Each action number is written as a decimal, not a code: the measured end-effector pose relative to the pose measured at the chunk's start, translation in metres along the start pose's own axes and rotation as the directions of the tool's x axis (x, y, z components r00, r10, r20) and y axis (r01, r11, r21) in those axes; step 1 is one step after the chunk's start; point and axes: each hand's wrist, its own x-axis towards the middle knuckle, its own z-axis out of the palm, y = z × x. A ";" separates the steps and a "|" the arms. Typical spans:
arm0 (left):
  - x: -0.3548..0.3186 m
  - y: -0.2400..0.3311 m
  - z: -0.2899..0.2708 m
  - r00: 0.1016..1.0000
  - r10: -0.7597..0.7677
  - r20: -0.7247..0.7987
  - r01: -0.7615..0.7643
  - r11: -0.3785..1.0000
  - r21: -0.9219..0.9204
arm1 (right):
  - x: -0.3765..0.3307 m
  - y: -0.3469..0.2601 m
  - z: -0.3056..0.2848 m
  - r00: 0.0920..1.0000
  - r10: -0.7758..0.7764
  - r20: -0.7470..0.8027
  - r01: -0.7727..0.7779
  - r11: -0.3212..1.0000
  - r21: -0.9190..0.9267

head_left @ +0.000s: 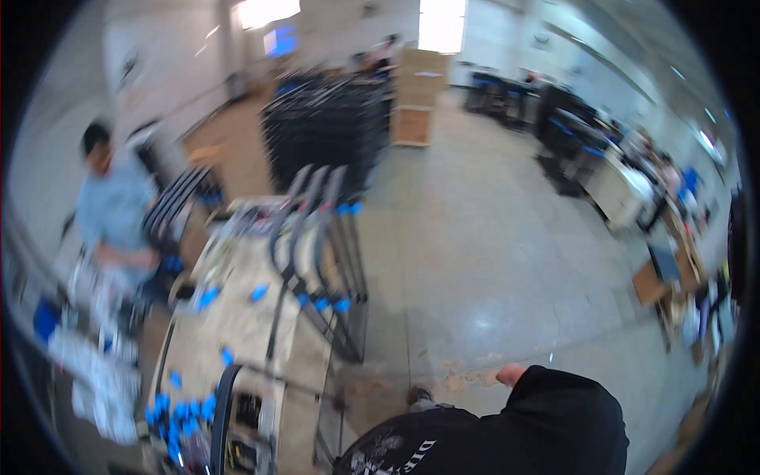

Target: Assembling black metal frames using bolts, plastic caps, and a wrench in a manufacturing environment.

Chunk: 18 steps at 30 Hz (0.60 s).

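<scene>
My right hand shows only as a small blurred patch beyond a black sleeve, over the floor. Its fingers are too smeared to read, and I see nothing in it. My left hand is out of sight. To my left stands a wooden workbench, its near end covered with a heap of small blue pieces. Several black curved metal frames with blue caps lean at its right edge. Another curved black bar rises by the boxes of small parts at the near end.
Across the bench a person in a light blue shirt stands by more black frames. A large black stack and a tall brown carton stand ahead. Tables with people and cardboard boxes line the right side.
</scene>
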 end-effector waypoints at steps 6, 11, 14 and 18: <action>0.195 0.241 0.050 0.928 0.360 0.100 -0.371 0.919 0.133 | 0.078 -0.063 -0.027 0.928 -0.370 0.052 0.357 0.920 0.163; 0.282 0.498 0.129 0.798 0.546 0.255 -0.597 0.776 0.205 | 0.171 -0.068 -0.066 0.682 -0.731 0.014 0.727 0.681 0.084; 0.313 0.575 0.182 0.792 0.535 0.293 -0.602 0.762 0.238 | 0.166 -0.014 -0.144 0.626 -0.745 -0.230 0.773 0.555 0.307; 0.346 0.673 0.273 0.767 0.520 0.377 -0.623 0.745 0.240 | 0.231 0.123 -0.175 0.902 -0.288 -0.320 0.425 0.717 0.553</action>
